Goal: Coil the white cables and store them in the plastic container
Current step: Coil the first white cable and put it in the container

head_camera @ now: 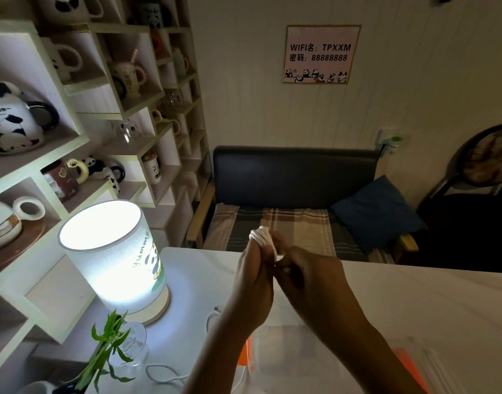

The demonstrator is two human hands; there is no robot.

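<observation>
Above the white table (414,294), near the middle of the view, a small bundle of white cable (260,236) is held up by two hands. The left hand (254,282) is closed around the bundle, and the loops poke out of the top of the fist toward 12 o'clock. The right hand (306,277) is pressed against it from the 3 o'clock side, and its fingers are pinched on what looks like the loose end of the cable. The bundle's long way runs up and down, from 6 to 12 o'clock.

The plastic container (275,354), clear with orange edges, is seen below the hands at 6 o'clock, partly hidden by the arms. More white cable (164,378) is left lying on the table at about 7 o'clock, near the lit lamp (113,251).

The bundle is probably being finished now. To be stored, it must be brought straight down toward 6 o'clock. Both hands are about as near to the container.
</observation>
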